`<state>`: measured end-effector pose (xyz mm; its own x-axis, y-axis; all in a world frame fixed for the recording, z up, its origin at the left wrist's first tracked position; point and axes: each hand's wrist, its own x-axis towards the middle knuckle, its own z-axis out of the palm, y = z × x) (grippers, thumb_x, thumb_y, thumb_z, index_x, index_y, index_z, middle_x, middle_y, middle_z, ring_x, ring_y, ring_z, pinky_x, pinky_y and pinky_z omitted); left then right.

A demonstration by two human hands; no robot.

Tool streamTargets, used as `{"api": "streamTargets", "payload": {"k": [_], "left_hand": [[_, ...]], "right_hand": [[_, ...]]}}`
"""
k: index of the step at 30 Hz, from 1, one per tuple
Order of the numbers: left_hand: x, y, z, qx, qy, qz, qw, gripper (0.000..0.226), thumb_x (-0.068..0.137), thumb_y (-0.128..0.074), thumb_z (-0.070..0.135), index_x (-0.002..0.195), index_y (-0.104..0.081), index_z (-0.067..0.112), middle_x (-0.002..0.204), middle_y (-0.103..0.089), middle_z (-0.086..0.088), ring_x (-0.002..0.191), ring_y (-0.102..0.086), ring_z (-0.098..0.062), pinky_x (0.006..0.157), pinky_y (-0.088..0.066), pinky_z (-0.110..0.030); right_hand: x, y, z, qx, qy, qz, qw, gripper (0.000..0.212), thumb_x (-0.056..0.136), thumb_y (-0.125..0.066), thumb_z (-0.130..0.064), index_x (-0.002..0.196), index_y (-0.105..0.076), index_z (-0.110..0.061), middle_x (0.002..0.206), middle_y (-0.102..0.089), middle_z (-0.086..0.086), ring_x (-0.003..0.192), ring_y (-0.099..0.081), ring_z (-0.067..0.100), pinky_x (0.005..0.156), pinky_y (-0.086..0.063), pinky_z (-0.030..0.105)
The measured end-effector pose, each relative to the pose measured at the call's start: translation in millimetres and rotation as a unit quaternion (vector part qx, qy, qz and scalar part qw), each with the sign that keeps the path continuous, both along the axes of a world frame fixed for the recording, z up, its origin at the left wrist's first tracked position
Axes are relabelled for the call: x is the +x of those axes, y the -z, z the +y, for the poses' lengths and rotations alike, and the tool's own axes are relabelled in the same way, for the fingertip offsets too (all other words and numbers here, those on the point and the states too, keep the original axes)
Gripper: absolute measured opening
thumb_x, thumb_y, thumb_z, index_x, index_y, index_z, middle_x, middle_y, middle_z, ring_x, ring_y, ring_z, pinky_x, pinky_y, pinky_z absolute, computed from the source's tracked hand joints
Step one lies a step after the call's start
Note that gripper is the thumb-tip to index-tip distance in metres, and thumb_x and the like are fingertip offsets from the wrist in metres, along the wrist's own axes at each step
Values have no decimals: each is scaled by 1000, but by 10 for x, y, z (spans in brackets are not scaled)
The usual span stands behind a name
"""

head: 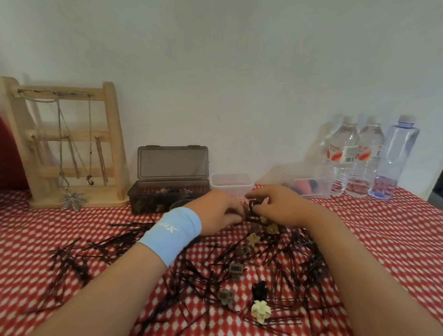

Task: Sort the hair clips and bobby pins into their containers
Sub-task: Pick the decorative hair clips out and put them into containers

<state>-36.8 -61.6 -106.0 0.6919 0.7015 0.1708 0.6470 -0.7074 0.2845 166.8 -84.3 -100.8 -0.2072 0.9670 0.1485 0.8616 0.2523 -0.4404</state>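
Dark bobby pins [113, 247] lie scattered all over the red-and-white cloth [396, 241]. Small claw clips lie among them: a cream one [260, 311], a black one [259, 290], grey ones [226, 297] and tan ones [253, 239]. My left hand [219, 214], with a blue wristband, and my right hand [277, 205] meet at the far side of the pile and together pinch a small bunch of bobby pins [251, 208]. Behind them stand a dark open box [162, 190] holding clips and a clear plastic tub [231, 182].
A wooden jewellery stand [62, 144] with chains stands at the back left beside a red box [3, 156]. Three water bottles [364, 157] and a clear container [309, 185] stand at the back right against the wall.
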Motion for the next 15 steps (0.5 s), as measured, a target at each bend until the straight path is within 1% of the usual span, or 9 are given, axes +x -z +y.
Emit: {"api": "streamTargets", "payload": {"k": [2,3,5,6,8,9,11,13,15], "left_hand": [[-70,-78,1,2,-16,-42,999,19,98,-58,30,111,-72,25,111,-66,9,97,-56,-5,91,-40,-20],[-97,-113,2,2,-25,-66,998,18,98,-57,30,110,-71,26,106,-65,13,92,-56,-2,87,-42,-17],[-119,-152,-3,-5,-42,-97,994,14,98,-57,29,106,-69,27,94,-60,20,76,-55,5,71,-46,-12],[-119,-155,-4,-5,-51,-103,993,12,98,-58,28,104,-67,26,92,-58,21,76,-55,5,69,-49,-14],[-102,-149,4,3,-61,-111,992,7,96,-60,25,101,-65,27,96,-61,17,85,-57,1,84,-53,-26],[-86,-154,10,10,-62,-109,992,9,96,-60,24,102,-66,28,100,-62,14,88,-58,-3,90,-52,-29],[-37,-167,45,35,-65,-83,994,19,99,-56,21,110,-69,29,107,-59,8,92,-55,-8,94,-46,-27],[24,-185,88,46,-74,-47,995,26,102,-50,21,115,-71,27,111,-50,3,98,-52,-13,95,-40,-26],[95,-214,137,40,-91,-16,995,26,102,-50,21,117,-72,24,117,-48,0,105,-54,-18,96,-39,-27]], "right_hand": [[-9,-9,18,14,23,32,999,34,99,-56,-31,130,-65,-21,127,-63,-5,111,-57,11,96,-41,26],[-11,-9,29,22,38,46,998,33,100,-54,-36,126,-66,-19,124,-65,-3,107,-59,13,92,-43,28],[-6,5,43,35,62,74,995,33,100,-54,-42,122,-63,-20,115,-66,-3,100,-61,12,87,-48,30],[4,20,47,40,66,92,993,30,98,-57,-41,121,-62,-22,113,-66,-5,99,-62,12,86,-51,29],[22,43,41,42,64,123,989,25,96,-62,-30,120,-59,-26,110,-65,-7,94,-65,10,78,-55,24],[30,47,42,42,63,124,989,24,96,-61,-24,119,-59,-28,110,-65,-6,92,-65,10,75,-55,23],[44,55,49,41,59,105,992,28,95,-53,-13,117,-64,-28,114,-65,-5,95,-64,10,77,-52,21],[44,70,58,36,60,94,993,30,94,-50,-10,114,-68,-24,118,-64,-2,100,-62,13,82,-51,24],[58,98,79,38,71,82,993,24,94,-53,-13,109,-69,-22,113,-64,-1,93,-63,14,79,-52,26]]}}
